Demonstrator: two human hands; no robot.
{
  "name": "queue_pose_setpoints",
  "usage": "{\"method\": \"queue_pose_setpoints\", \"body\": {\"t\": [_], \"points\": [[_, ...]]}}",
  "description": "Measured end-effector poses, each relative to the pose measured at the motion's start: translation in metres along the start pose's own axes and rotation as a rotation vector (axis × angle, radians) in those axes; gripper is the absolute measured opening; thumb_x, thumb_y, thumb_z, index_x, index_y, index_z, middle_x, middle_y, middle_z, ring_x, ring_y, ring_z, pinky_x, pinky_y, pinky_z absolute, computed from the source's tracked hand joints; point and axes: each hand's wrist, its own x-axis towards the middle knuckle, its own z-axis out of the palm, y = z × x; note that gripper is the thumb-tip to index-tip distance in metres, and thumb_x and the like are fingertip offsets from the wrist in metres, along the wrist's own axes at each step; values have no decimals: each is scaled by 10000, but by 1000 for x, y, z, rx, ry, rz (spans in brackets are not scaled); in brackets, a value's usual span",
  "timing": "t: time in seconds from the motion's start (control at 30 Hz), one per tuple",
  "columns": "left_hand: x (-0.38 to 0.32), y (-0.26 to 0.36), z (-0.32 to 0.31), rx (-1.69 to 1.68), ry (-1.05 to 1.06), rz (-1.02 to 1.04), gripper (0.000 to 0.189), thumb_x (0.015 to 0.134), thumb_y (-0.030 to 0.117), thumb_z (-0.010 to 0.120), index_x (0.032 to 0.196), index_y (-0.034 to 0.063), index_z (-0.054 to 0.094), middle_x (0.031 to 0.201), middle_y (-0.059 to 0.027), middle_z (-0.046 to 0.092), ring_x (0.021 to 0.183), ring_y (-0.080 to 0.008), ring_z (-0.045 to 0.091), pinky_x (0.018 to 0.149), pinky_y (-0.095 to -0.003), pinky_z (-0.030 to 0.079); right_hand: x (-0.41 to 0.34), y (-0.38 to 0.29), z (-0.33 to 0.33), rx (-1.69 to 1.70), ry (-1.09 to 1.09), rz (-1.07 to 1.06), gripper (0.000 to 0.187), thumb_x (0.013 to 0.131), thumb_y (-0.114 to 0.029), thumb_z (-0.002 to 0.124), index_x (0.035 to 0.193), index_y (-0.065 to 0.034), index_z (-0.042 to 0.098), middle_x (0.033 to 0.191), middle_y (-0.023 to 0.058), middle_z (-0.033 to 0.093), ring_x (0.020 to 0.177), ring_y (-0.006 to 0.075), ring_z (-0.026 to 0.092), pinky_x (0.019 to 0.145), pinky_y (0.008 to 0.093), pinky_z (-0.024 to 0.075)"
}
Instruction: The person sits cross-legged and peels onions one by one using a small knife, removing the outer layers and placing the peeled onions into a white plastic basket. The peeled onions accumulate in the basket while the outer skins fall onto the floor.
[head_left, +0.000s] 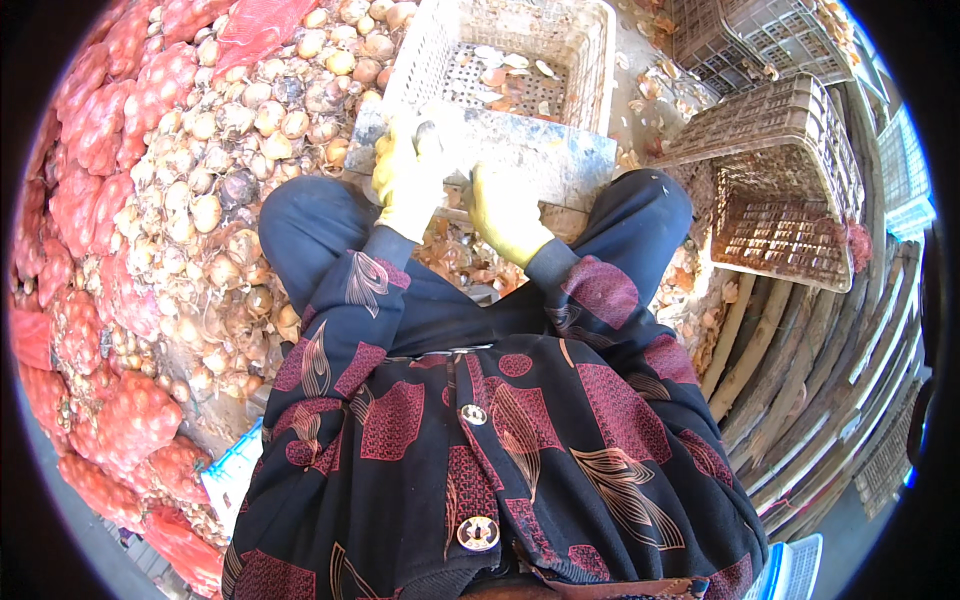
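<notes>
My left hand (409, 172), in a yellow glove, is raised over the left part of a worn board (559, 161) laid across my lap side of a plastic crate. Its fingers are bent near a small dark object (427, 139), and glare hides whether it holds that. To its right, my right hand (506, 214), also gloved in yellow, is curled at the board's near edge; what lies within its fingers cannot be made out. Beyond the board, the pale crate (604, 67) holds several loose onion skins (491, 77). More skins (480, 262) lie between my legs.
A large heap of onions (255, 120) spreads at the left, with red mesh sacks of onions (90, 112) behind it. An empty-looking crate (787, 217) lies tipped at the right beside wooden poles (757, 345). Stacked crates (787, 37) stand at the upper right.
</notes>
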Motion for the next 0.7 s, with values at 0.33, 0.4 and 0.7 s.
{"method": "queue_pose_setpoints", "body": {"t": [0.33, 0.4, 0.7], "points": [[-5, -7, 8, -7, -52, 109, 517, 924, 401, 520, 1380, 172, 437, 1150, -216, 557, 1017, -359, 583, 858, -438, 475, 21, -11, -42, 951, -436, 678, 232, 906, -162, 487, 940, 45, 586, 660, 192, 607, 421, 267, 570, 394, 375, 454], [-10, -5, 9, 1, -42, 156, 501, 917, 391, 542, 1359, 172, 459, 1166, -205, 550, 1021, -355, 582, 860, -433, 476, 21, 6, -44, 1045, -377, 795, 235, 908, -142, 465, 916, 60, 585, 627, 163, 594, 330, 224, 497, 319, 339, 397], [-10, -28, -3, -326, -21, 433, 384, 906, 187, 580, 1281, 121, 537, 1215, -137, 557, 1114, -284, 566, 919, -355, 467, 22, 11, -38, 1036, -181, 721, 234, 905, -173, 548, 938, 54, 593, 568, 113, 576, 267, 176, 428, 282, 294, 332]]}}
